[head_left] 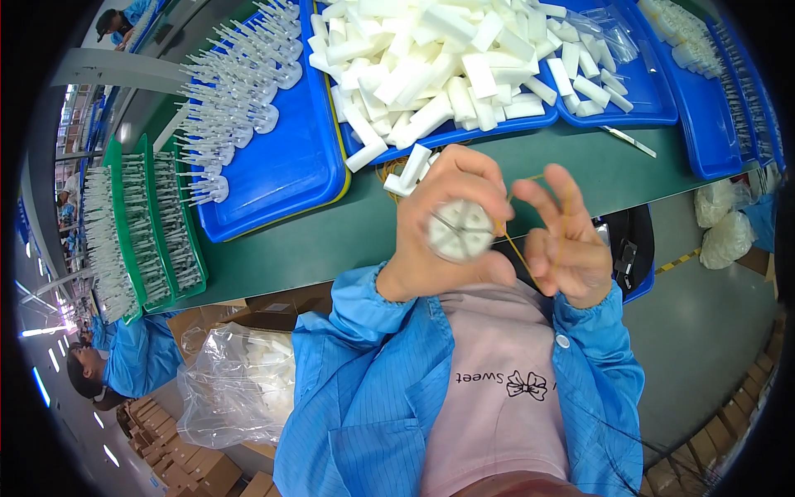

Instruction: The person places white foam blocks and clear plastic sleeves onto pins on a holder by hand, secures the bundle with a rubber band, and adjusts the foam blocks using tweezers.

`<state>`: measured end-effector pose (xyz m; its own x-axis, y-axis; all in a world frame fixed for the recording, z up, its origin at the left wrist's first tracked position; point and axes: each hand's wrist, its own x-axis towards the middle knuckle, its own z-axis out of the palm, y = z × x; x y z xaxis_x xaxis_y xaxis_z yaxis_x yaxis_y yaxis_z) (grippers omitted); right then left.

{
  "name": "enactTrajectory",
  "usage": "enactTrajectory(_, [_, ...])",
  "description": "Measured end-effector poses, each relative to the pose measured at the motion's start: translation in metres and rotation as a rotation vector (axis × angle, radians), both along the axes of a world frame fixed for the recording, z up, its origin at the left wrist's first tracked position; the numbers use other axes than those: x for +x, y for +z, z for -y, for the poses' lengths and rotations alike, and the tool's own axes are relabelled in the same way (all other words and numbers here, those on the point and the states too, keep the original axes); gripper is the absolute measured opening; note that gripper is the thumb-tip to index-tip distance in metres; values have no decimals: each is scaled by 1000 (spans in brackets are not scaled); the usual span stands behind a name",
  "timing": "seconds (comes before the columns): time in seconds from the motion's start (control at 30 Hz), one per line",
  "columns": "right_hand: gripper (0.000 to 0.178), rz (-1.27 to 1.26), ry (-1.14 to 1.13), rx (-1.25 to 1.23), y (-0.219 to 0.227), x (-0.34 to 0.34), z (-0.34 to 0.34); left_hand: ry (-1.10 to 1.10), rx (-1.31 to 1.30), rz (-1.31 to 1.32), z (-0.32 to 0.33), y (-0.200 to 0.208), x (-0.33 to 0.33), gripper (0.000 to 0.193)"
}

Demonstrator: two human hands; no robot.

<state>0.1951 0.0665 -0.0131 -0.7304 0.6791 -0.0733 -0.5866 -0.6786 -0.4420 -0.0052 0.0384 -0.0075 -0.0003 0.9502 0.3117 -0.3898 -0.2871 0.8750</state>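
My left hand [418, 236] is wrapped round a bundle of white foam pieces [460, 231]. Its round end faces up and shows several segments pressed together, slightly blurred. A thin yellow rubber band [523, 258] runs from beside the bundle to my right hand [571, 248], which has it stretched over its fingers. Both hands are above the green table's front edge. Just beyond my left hand, a few loose white foam pieces [409, 170] lie on a small heap of rubber bands [384, 171].
A blue tray [530, 123] holds a high heap of white foam pieces. At the left, another blue tray [273, 186] carries clear-and-white plastic parts, beside green racks [166, 240] of similar parts. A white stick [629, 142] lies at right. Another person [137, 356] is at far left.
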Motion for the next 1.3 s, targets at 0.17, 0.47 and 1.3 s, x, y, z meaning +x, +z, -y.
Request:
enactTrajectory(0.17, [73, 348, -67, 379, 19, -17, 0, 222, 264, -592, 0, -6, 2, 95])
enactTrajectory(0.47, [39, 1120, -452, 1546, 32, -24, 5, 29, 71, -645, 3, -7, 19, 99])
enactTrajectory(1.3, [36, 1535, -798, 1345, 20, 32, -48, -207, -454, 300, 14, 9, 4, 61])
